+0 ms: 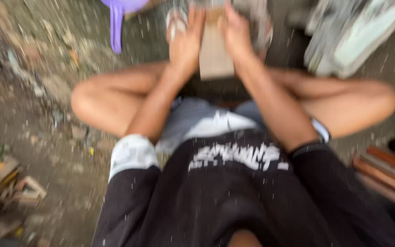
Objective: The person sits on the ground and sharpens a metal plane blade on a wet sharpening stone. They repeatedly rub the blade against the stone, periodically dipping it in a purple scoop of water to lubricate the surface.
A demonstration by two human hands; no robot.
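The head view is blurred by motion. I sit with my knees spread on rough ground. Both hands reach forward and grip a pale wooden block (215,57) that stands between my feet. My left hand (186,39) clasps its left side and my right hand (236,34) clasps its right side. The block's top end runs out of the frame's upper edge. A sandalled foot (175,20) shows just left of my left hand.
A purple plastic scoop or dipper (117,18) lies at the top left. A pale greenish slab (353,36) leans at the top right. Reddish wooden planks (387,171) lie at the right, and wooden scraps (5,183) at the left.
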